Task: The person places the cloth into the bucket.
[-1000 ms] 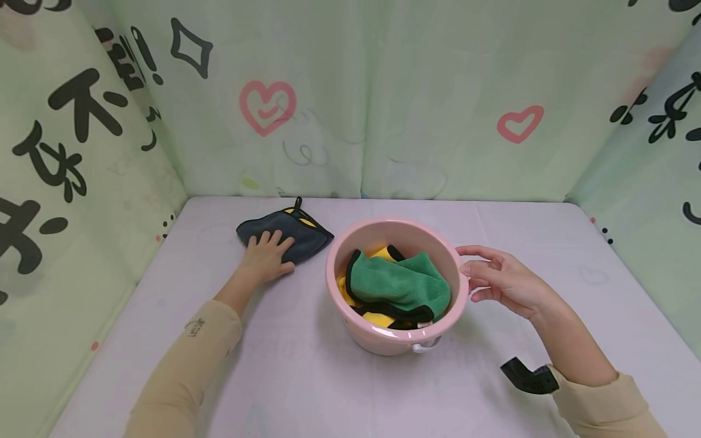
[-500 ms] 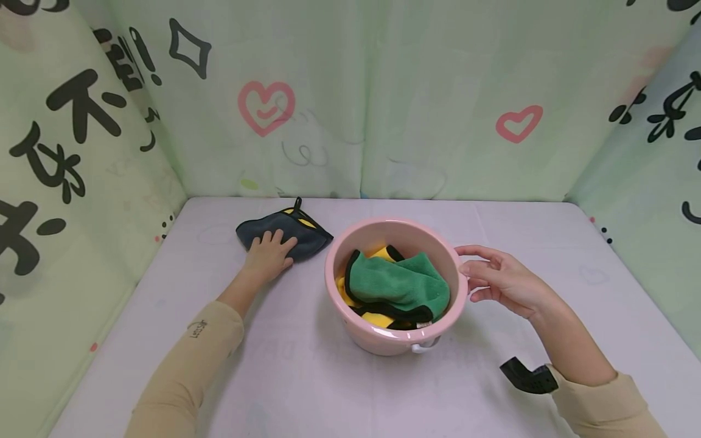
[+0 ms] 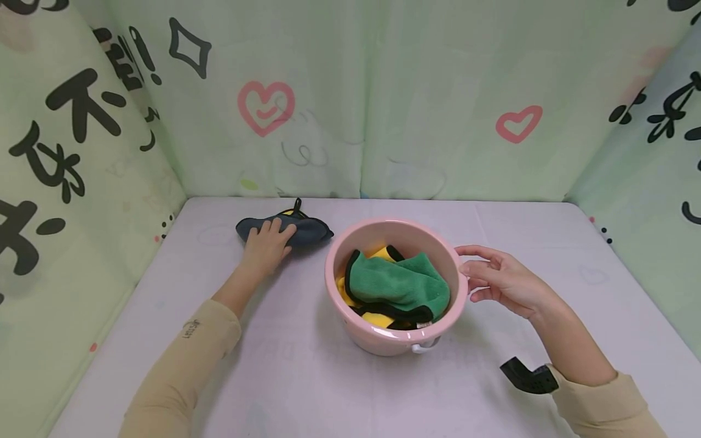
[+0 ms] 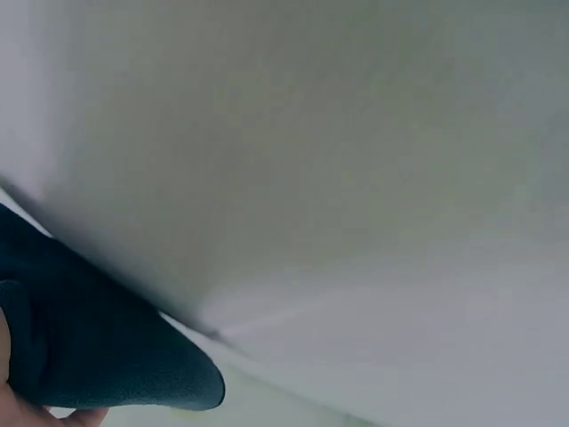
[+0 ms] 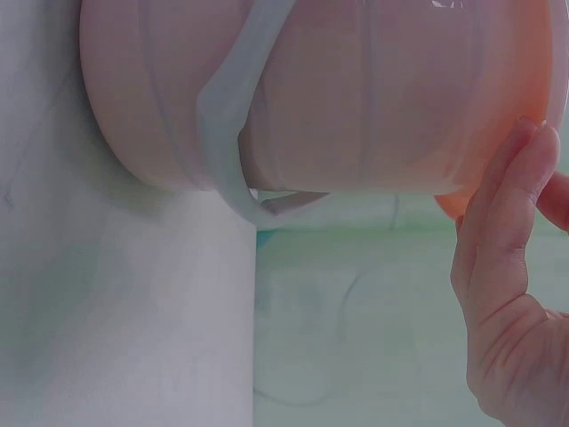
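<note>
My left hand [image 3: 266, 246] grips a folded towel [image 3: 309, 233], dark blue-grey with yellow showing at the back and a black hanging loop. In the left wrist view the towel [image 4: 107, 329] is bunched, with fingertips [image 4: 84, 416] partly visible at its lower edge. To its right stands a pink bucket [image 3: 378, 347], upright on the table. A green towel [image 3: 397, 283] with black edging lies inside it, over yellow cloth [image 3: 378, 319]. My right hand [image 3: 504, 280] holds the bucket's right rim between thumb and fingers, as the right wrist view of the hand [image 5: 507, 267] also shows.
A white bucket handle [image 5: 222, 124] hangs down outside the bucket. The table [image 3: 306, 389] has a pale cover, and printed green curtains [image 3: 427, 158] enclose its back and sides. A black wrist mount [image 3: 528, 377] sits on my right sleeve.
The blue-grey towel has gone from lying flat to bunched and slightly raised under my left hand, which has shifted a little away from me. My right hand and the bucket have stayed put.
</note>
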`<state>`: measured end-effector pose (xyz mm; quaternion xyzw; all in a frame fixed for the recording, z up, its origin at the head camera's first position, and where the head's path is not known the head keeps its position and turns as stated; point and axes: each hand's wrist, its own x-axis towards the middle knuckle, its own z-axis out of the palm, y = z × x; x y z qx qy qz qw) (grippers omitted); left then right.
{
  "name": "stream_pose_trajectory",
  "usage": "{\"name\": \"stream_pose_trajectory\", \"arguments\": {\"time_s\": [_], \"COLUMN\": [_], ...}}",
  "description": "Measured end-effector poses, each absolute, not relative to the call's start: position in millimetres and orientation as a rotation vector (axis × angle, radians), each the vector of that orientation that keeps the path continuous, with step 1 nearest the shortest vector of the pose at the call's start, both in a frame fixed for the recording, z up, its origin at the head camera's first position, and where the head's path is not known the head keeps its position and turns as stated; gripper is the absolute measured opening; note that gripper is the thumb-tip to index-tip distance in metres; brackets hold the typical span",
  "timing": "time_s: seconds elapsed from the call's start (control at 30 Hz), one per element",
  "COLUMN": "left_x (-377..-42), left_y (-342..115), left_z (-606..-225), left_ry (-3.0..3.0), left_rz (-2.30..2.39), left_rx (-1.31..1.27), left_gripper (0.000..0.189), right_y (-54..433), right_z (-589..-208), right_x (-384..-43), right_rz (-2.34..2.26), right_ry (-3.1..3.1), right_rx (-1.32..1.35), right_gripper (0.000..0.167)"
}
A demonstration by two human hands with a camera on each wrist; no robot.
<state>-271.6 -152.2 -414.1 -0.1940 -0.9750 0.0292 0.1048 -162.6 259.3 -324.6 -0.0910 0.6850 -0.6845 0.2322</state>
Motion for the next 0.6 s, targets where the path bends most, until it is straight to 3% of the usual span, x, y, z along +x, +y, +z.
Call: {"name": "stream_pose_trajectory", "arguments": {"time_s": [0.6], "left_x": [-262], "left_y": [-136], "left_z": [-336], "left_ry": [-2.462], "left_rz": [0.128], "left_rx": [-0.604], "left_gripper": [0.040], "right_y": [257], "right_z": [-322], "right_x": [-160], "right_rz": [-1.894], "right_ry": [1.867], "right_rx": [-0.242], "right_gripper": [0.024]}}
